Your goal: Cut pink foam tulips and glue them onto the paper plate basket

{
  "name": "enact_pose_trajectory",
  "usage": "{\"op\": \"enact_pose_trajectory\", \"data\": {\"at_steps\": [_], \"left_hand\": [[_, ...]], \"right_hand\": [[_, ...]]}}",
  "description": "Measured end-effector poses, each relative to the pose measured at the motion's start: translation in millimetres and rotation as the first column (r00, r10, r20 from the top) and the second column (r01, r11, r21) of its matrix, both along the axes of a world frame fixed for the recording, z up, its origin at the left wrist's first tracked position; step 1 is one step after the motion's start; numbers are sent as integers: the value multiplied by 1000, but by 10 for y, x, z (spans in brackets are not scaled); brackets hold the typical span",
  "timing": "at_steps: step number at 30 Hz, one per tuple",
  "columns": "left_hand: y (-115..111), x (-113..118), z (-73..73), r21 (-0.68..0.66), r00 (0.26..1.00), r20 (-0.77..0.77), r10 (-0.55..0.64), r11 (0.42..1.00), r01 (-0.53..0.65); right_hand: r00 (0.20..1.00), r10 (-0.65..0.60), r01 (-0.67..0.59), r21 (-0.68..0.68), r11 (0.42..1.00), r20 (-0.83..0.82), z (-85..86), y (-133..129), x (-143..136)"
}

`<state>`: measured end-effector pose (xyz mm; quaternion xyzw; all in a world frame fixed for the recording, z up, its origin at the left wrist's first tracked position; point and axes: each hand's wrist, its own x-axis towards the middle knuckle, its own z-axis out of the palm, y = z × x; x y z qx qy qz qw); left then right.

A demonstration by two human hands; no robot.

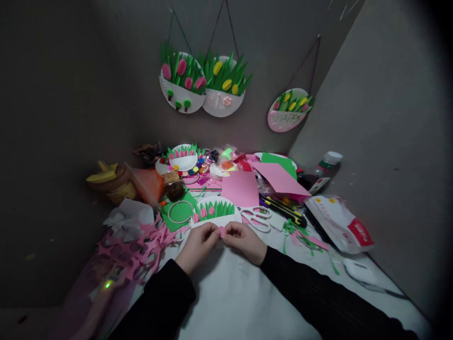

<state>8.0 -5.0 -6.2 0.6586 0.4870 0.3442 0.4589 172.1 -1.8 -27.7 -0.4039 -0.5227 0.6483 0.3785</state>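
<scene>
My left hand (200, 243) and my right hand (245, 240) meet at the middle of the table, fingertips pinched on a small pink paper piece (222, 231) between them. It looks like a petal shape, partly covered by the fingers. Just beyond them lies a white paper plate (216, 220) with green paper grass (223, 208) and several pink paper tulips (211, 210) along it. White-handled scissors (260, 218) rest to the right of the plate. A ring-shaped roll (180, 212) lies on green paper (177, 223) to the left.
Pink paper scraps (136, 250) pile at the left. Pink sheets (240, 188), a finished plate (184, 163) and bagged supplies stand behind. At the right are a white packet (338, 224), a bottle (327, 165) and a white case (359, 271). Decorated plates (223, 101) hang on the wall.
</scene>
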Motion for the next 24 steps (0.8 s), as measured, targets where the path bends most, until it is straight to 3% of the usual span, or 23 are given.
{"op": "enact_pose_trajectory", "data": {"at_steps": [5, 13, 18, 24], "left_hand": [[-11, 11, 33, 0, 999, -29, -42, 999, 42], [-35, 23, -37, 33, 995, -103, -2, 999, 6], [-8, 33, -39, 13, 999, -36, 6, 1000, -5], [11, 54, 21, -112, 996, 88, 9, 994, 0]], "right_hand": [[998, -30, 27, 41, 999, 64, -20, 21, -6], [972, -48, 24, 106, 994, 231, -32, -14, -43], [982, -40, 22, 99, 995, 183, 37, -12, -40], [995, -74, 75, -26, 997, 64, 49, 16, -15]]}}
